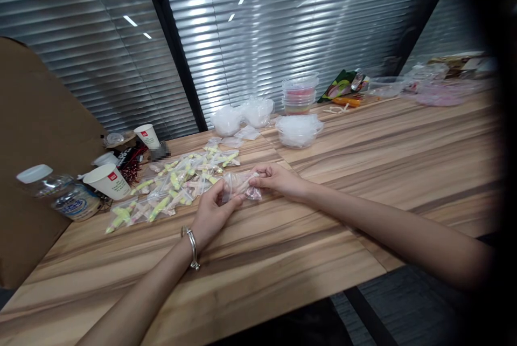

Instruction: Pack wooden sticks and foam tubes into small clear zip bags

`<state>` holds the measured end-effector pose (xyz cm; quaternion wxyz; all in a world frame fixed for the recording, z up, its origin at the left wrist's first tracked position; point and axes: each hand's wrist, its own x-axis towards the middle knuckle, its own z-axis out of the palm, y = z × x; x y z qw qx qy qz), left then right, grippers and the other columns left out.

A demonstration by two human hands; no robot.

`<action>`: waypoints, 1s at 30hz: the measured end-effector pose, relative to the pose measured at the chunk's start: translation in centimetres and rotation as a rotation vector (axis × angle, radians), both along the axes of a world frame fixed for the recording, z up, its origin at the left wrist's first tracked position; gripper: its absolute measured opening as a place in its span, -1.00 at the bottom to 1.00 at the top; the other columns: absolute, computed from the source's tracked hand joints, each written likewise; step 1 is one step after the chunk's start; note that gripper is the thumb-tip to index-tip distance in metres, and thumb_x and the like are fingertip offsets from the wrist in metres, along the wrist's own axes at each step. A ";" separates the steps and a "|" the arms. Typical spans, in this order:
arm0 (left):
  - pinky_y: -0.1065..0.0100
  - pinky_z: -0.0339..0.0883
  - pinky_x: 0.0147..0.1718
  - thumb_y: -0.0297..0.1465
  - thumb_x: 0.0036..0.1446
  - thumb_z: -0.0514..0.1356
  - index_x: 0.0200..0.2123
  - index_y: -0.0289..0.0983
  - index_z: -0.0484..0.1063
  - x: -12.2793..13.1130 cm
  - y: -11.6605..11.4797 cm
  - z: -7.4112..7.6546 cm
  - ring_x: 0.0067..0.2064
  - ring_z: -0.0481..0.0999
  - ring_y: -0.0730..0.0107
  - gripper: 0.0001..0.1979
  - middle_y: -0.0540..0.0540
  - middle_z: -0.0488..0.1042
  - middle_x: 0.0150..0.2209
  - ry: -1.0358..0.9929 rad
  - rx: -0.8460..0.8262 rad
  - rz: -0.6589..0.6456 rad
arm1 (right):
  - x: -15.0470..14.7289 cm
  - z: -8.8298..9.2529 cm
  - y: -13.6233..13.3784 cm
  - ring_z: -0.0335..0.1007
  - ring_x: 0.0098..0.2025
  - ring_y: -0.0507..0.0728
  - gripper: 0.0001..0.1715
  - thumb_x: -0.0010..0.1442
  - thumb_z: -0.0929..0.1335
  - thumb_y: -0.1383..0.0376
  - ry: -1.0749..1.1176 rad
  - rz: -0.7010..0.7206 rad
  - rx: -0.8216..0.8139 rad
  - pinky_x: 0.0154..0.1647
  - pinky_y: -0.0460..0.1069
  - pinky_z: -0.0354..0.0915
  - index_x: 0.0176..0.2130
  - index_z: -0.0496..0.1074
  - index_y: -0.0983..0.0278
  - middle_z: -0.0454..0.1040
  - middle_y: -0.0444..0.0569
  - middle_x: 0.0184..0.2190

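A small clear plastic bag with pinkish contents is held between both hands just above the wooden table. My left hand, with a silver bracelet at the wrist, pinches the bag's left end. My right hand pinches its right end with closed fingers. Just left of the hands lies a pile of several similar clear bags holding yellow-green and pink pieces.
Paper cups and a clear bottle lie on the left by a brown cardboard sheet. Clear plastic bowls, stacked tubs and snack packets stand at the back by the blinds. The table's near edge runs lower right.
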<state>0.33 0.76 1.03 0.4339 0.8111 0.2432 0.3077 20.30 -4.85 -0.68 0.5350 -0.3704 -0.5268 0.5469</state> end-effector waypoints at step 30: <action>0.37 0.28 -0.27 -0.24 0.20 0.07 -0.02 -0.18 0.45 -0.1 -0.4 0.2 -0.30 0.45 0.30 -0.66 -0.01 0.55 -0.26 0.233 0.201 -0.155 | -0.4 0.5 -0.3 0.42 -0.33 -0.02 -0.65 0.08 0.43 0.15 0.010 0.144 -0.030 -0.26 -0.14 0.31 -0.23 0.43 0.38 0.51 -0.04 -0.34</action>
